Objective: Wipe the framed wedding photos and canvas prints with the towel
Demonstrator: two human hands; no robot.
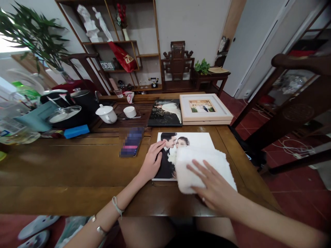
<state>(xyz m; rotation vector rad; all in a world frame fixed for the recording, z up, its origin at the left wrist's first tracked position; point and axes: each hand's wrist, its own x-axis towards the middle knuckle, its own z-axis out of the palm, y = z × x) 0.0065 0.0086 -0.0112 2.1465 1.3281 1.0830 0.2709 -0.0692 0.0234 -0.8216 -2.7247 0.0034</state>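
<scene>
A photo album or print panel [165,168] with a picture of a couple on it lies flat on the table in front of me. My left hand [153,162] rests on its left side, fingers stretched out over the picture. A folded white cloth [216,160] covers the album's lower right part and reaches past its edge. On top of the cloth lies my right hand [207,182], its fingers spread and pressed flat. Left of the album is a phone [131,142] lying on the table.
Behind the album lie a dark photo panel [165,112] and a pale framed picture [207,109]. A white lidded cup [106,113], a small white bowl [129,111], a blue block [77,131] and a black pot [66,117] stand at left. A wooden chair [281,113] is at right.
</scene>
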